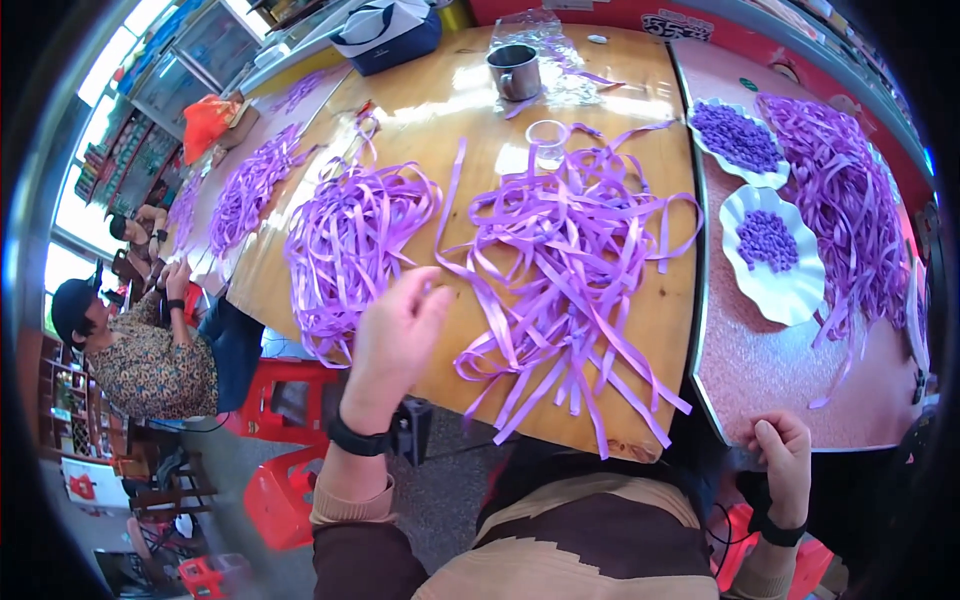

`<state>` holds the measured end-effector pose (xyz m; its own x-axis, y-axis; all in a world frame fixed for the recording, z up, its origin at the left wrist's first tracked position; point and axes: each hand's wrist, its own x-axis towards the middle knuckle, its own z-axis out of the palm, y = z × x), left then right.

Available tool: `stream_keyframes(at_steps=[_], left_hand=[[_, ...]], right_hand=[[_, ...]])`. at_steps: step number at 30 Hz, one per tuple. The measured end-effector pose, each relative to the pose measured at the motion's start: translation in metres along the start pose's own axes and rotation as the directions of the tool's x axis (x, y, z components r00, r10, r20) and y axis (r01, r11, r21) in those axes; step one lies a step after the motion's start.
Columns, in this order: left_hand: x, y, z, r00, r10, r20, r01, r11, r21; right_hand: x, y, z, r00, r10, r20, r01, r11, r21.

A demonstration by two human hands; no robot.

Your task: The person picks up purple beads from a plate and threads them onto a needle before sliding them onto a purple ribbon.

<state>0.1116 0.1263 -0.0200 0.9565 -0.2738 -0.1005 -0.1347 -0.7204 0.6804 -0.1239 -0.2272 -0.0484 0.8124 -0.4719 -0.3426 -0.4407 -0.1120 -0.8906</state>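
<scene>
My left hand [398, 330] hovers at the right edge of a heap of purple ribbons [350, 250]. Its fingers are loosely bent and a little apart, with nothing visible between them. Beside it, a looser tangle of purple ribbons [570, 260] spreads over the wooden table [460, 110], ends hanging toward the front edge. My right hand [783, 462] is at the front edge of the pinkish table on the right. Its fingers are curled with the thumb pressed against them; whatever they may hold is hidden.
Two white scalloped dishes [738, 215] of purple beads [768, 240] sit right, beside a long ribbon pile [840, 190]. A metal mug [514, 72], clear cup [546, 140] and blue-white bag [388, 38] stand farther back. Red stools [285, 495] and a seated person [150, 350] are left.
</scene>
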Motion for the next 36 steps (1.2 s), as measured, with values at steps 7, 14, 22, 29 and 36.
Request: stream_keyframes(at_steps=[7,14,22,29,36], left_hand=[[0.027,-0.069,-0.03,0.884,-0.036,-0.466,0.308,0.796,0.521],[0.041,-0.125,-0.052,0.897,-0.162,-0.411,0.37,0.783,0.5],[0.025,-0.123,-0.056,0.879,-0.152,-0.452,0.374,0.809,0.454],[-0.003,-0.086,-0.058,0.856,-0.081,-0.511,0.33,0.846,0.419],[0.005,-0.094,-0.094,0.875,-0.209,-0.437,0.419,0.779,0.466]], right_hand=[[0.012,0.011,0.009,0.996,-0.059,-0.07,0.057,0.998,-0.019],[0.008,0.01,0.013,0.991,-0.048,-0.127,0.05,0.999,0.009],[0.007,0.009,0.01,0.992,-0.038,-0.122,0.038,0.999,-0.001],[0.004,0.013,0.006,0.992,-0.079,-0.097,0.081,0.997,0.018],[0.002,0.016,0.001,0.992,-0.077,-0.1,0.08,0.996,0.029]])
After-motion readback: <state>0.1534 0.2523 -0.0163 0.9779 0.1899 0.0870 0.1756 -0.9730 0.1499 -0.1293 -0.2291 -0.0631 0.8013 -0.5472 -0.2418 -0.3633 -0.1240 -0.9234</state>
